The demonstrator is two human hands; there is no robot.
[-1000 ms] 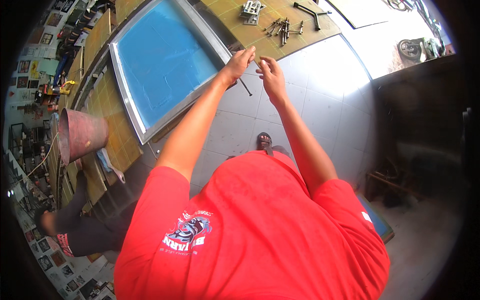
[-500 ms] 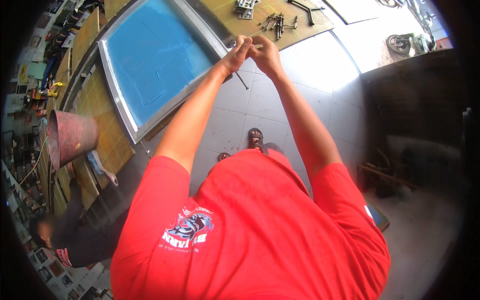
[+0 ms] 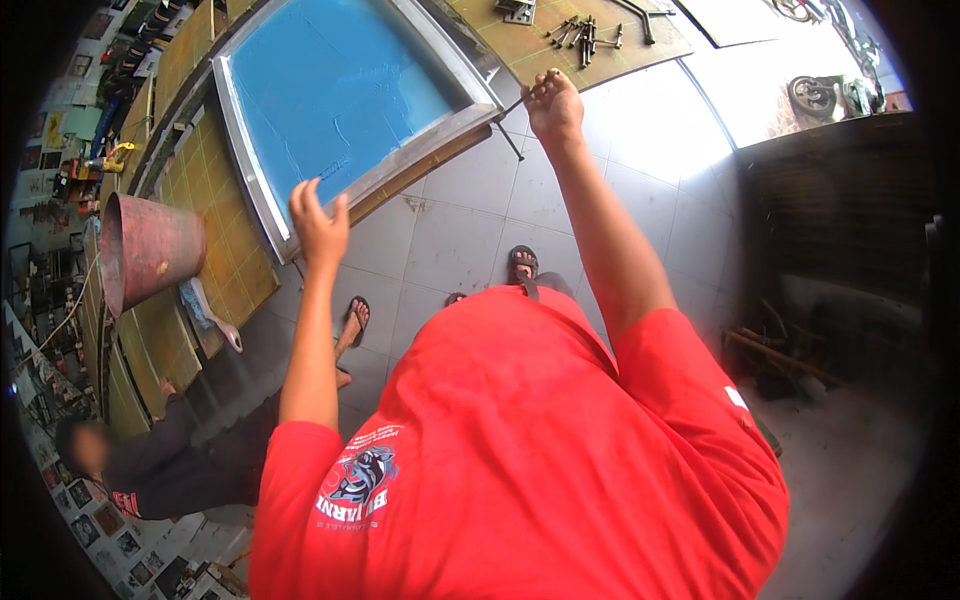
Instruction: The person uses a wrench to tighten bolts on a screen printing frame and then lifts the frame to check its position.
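Observation:
A screen-printing frame [image 3: 385,160] with a pale metal rim and blue mesh [image 3: 340,85] lies on the table at the upper left. Above its near rim is my left hand [image 3: 320,228], fingers spread and holding nothing; whether a fingertip touches the rim I cannot tell. Beyond the frame's right corner, my right hand [image 3: 555,108] is closed on a thin dark rod, mostly covered by the fingers, which reaches toward that corner. A second slim rod [image 3: 512,144] slants down from the same corner.
Several bolts [image 3: 587,40] and a dark branched wrench [image 3: 646,22] lie on the yellow-green tabletop [image 3: 510,55]. A reddish bucket [image 3: 155,250] and a pale-handled brush [image 3: 212,315] are at the left. Another person [image 3: 190,455] is at the lower left. A motorcycle wheel [image 3: 812,96] shows outside.
My hands, together at the frame's corner before, have parted. The left moved left and down, opening; the right moved slightly right. The other person's foot has come into sight.

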